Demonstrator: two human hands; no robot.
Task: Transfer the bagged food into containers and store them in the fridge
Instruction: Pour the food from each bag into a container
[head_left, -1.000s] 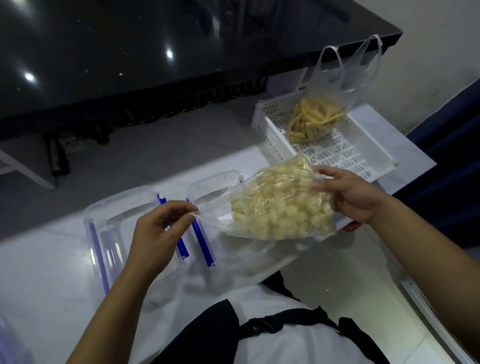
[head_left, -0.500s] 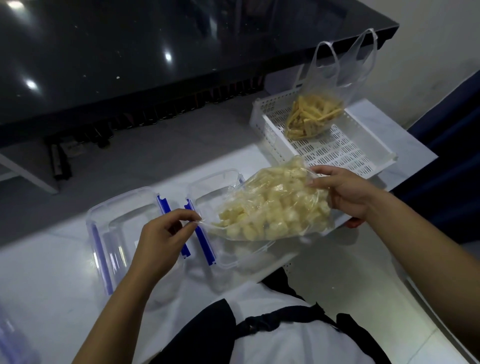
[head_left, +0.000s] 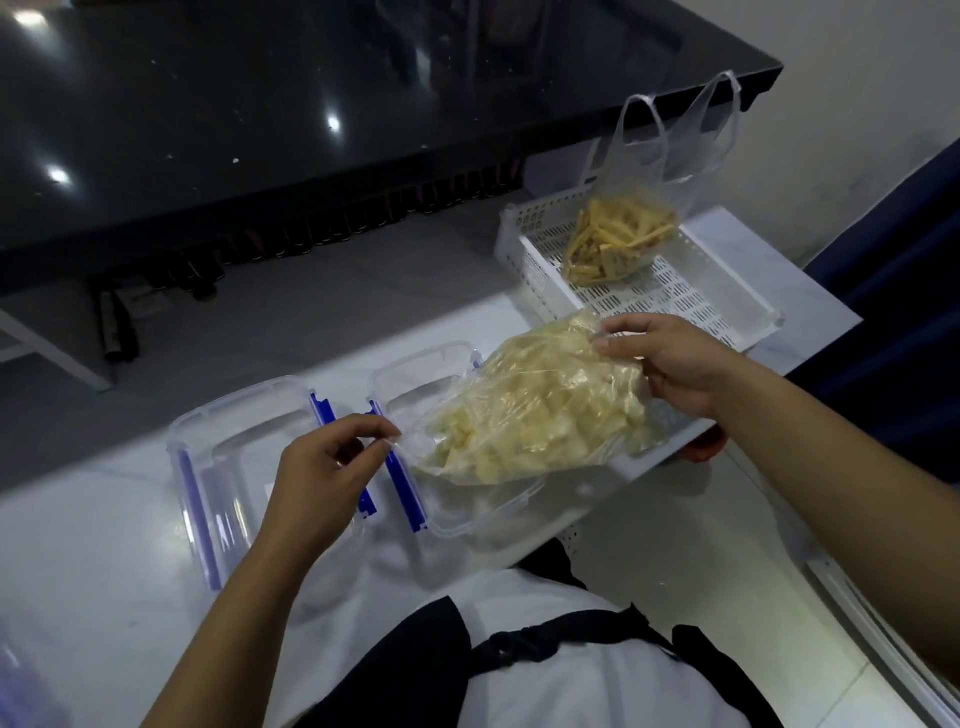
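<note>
White marble-look counter (head_left: 93, 561) fills the near part of the view, with a dark glossy table (head_left: 311, 104) behind it. Close in, the left hand (head_left: 317, 483) pinches one thin corner of a clear bag of pale food chunks (head_left: 530, 415) between thumb and finger, the other fingers curled. The right hand (head_left: 680, 369) grips the bag's far end with bent fingers. The bag hangs tilted between them, its low end over an open clear container with blue clips (head_left: 447, 467). Just beside that, on the left, sits a second clear container (head_left: 234, 452). Farther back a white slotted tray (head_left: 691, 291) holds a thin handled bag of yellow food sticks (head_left: 618, 239).
</note>
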